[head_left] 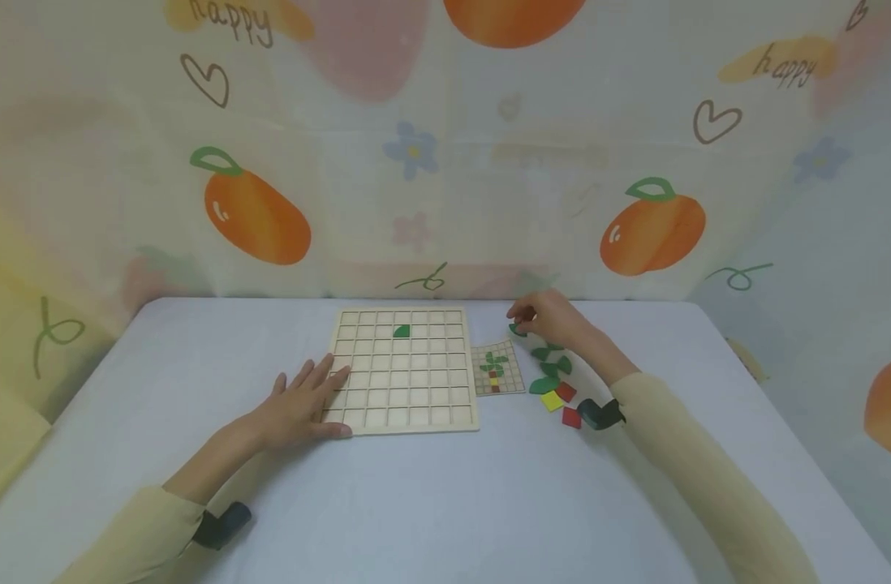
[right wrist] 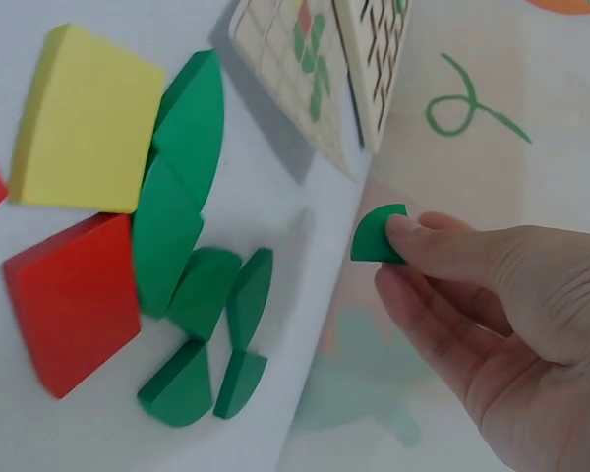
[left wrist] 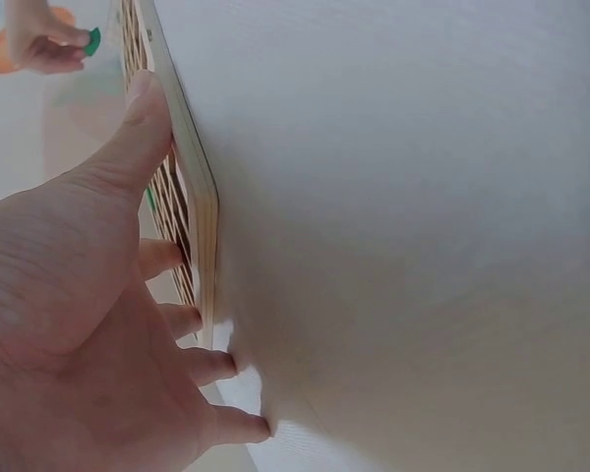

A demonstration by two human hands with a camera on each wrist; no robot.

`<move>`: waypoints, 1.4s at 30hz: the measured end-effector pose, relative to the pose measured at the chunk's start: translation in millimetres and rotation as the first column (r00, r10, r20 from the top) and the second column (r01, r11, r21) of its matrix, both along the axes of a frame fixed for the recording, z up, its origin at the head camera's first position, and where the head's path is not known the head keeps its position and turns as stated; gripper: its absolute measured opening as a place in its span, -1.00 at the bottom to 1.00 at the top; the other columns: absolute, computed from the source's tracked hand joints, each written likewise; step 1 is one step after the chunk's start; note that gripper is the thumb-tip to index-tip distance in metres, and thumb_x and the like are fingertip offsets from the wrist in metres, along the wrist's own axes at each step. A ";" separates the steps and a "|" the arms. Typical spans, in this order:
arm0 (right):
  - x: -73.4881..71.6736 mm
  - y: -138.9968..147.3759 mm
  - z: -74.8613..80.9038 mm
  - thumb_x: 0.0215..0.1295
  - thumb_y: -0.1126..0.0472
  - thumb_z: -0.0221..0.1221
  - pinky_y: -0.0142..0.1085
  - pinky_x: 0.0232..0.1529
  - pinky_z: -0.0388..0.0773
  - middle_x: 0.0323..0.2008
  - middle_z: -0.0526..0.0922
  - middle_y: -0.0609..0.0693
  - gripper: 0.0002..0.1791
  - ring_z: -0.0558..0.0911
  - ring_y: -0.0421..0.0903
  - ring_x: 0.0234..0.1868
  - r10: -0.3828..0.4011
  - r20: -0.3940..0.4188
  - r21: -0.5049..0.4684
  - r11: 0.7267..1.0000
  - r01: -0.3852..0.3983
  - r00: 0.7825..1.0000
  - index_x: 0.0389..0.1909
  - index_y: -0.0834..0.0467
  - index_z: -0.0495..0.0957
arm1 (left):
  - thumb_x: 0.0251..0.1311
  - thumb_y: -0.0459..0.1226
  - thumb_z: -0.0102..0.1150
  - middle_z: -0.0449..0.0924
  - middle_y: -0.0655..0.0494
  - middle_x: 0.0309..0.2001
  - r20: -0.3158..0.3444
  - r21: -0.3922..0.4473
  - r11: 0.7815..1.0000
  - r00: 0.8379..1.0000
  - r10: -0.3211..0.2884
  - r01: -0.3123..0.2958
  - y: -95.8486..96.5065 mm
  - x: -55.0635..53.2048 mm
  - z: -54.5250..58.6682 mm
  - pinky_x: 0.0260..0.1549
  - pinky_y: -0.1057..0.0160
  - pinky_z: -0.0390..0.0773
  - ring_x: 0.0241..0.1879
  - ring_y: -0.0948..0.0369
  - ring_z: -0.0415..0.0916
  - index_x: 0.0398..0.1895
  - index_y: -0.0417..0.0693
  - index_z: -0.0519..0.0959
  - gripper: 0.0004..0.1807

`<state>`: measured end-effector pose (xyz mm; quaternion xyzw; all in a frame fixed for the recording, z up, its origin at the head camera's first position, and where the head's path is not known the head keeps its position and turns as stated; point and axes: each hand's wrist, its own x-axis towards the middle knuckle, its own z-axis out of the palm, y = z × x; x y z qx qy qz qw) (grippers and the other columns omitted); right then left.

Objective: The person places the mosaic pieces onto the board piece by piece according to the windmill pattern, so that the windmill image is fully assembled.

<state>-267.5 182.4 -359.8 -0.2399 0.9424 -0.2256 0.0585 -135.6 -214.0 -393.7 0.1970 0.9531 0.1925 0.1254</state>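
By the right grip (head_left: pixel 549 318), a green quarter-round piece (right wrist: pixel 373 238) is pinched above the tabletop (head_left: pixel 445 503) near the pattern card (head_left: pixel 500 375); it could be dropped if pressed too weakly, and the grid board (head_left: pixel 398 380) could be shifted by the outspread left hand (head_left: pixel 299 410)

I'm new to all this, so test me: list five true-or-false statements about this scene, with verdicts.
1. The right hand pinches a green piece. True.
2. The left hand holds the card. False: it touches the board, and the card lies apart from it.
3. One green piece sits on the board. True.
4. The yellow piece is on the board. False: it lies on the table, near the red pieces.
5. The card lies between the board and the loose pieces. True.
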 end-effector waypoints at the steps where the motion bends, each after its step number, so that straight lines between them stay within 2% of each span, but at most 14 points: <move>1: -0.4 -1.5 0.4 0.20 0.40 0.31 -0.18 -0.09 0.60 -0.21 0.71 0.08 -0.74 0.62 0.00 -0.17 0.001 0.002 -0.001 1.000 -0.001 1.000 -0.06 0.30 0.67 | 0.13 0.18 0.26 -0.17 -0.38 0.51 -0.003 0.000 1.000 1.000 -0.001 0.001 -0.2 0.3 -0.3 0.20 -0.53 -0.22 0.44 -0.40 -0.25 0.51 -0.22 0.09 0.04; 5: -0.7 -9.4 2.7 0.20 0.39 0.32 -0.19 -0.09 0.59 -0.23 0.71 0.06 -0.74 0.62 -0.01 -0.18 0.013 0.013 -0.013 1.000 -0.013 1.000 -0.07 0.30 0.68 | 0.13 0.19 0.25 -0.16 -0.36 0.51 -0.014 0.001 1.000 1.000 -0.002 0.002 -0.4 0.6 -1.1 0.21 -0.53 -0.21 0.44 -0.40 -0.24 0.51 -0.21 0.10 0.04; 14: -2.4 -33.6 6.1 0.20 0.37 0.33 -0.19 -0.07 0.59 -0.23 0.73 0.07 -0.76 0.66 -0.03 -0.16 0.097 0.016 -0.038 0.995 -0.096 0.995 -0.09 0.29 0.68 | 0.13 0.19 0.25 -0.17 -0.36 0.51 -0.011 0.001 1.000 1.000 -0.001 0.001 -1.0 0.8 -1.0 0.21 -0.52 -0.22 0.44 -0.39 -0.24 0.51 -0.21 0.09 0.04; 23: -7.8 -61.8 1.1 0.20 0.40 0.31 -0.26 -0.08 0.61 -0.23 0.73 0.09 -0.78 0.68 -0.02 -0.17 0.206 -0.027 -0.118 0.971 -0.208 0.978 -0.11 0.32 0.68 | 0.13 0.20 0.24 -0.18 -0.35 0.52 0.003 -0.006 1.000 1.000 0.001 -0.001 -1.5 -0.5 -0.8 0.23 -0.51 -0.25 0.45 -0.38 -0.27 0.52 -0.19 0.07 0.05; 34: -1.0 -93.0 -8.0 0.24 0.35 0.30 -0.32 -0.08 0.59 -0.18 0.73 0.04 -0.76 0.66 -0.08 -0.14 0.210 0.051 -0.191 0.962 -0.197 0.976 -0.07 0.29 0.68 | 0.13 0.20 0.24 -0.20 -0.35 0.52 0.005 0.006 1.000 1.000 0.001 -0.001 -2.3 -0.9 -1.7 0.22 -0.51 -0.27 0.45 -0.38 -0.29 0.52 -0.20 0.06 0.05; 42: -2.4 -112.8 -22.6 0.23 0.36 0.31 -0.34 -0.09 0.59 -0.21 0.73 0.09 -0.77 0.68 -0.07 -0.16 0.216 -0.015 -0.293 0.932 -0.211 0.976 -0.09 0.31 0.67 | 0.13 0.19 0.25 -0.20 -0.36 0.52 0.003 0.010 1.000 1.000 -0.001 0.000 -1.5 -1.7 -3.1 0.21 -0.52 -0.27 0.45 -0.40 -0.29 0.52 -0.21 0.06 0.05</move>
